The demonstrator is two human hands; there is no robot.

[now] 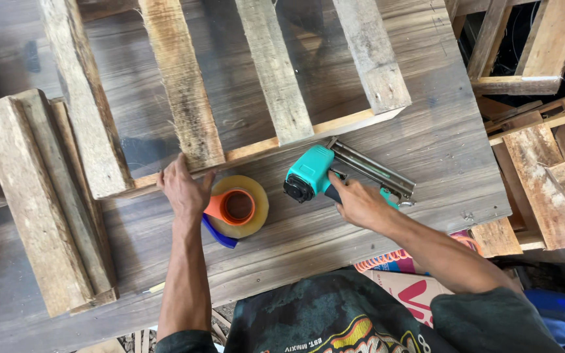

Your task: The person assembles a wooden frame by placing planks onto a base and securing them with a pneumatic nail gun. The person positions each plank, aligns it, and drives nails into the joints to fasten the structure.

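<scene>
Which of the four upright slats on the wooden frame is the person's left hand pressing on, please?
The left hand presses the lower end of the second slat from the left, just above the tape roll; the other three slats are untouched.

A flat cardboard package is lying at the lower right of the frame, tucked under the near edge of the workbench and partly hidden by the person's right forearm. Its face is showing pale cream with a large pink-red mark, while the strip along its upper edge is showing orange, pink and blue print. No signs or screens are showing anywhere in the frame.
</scene>
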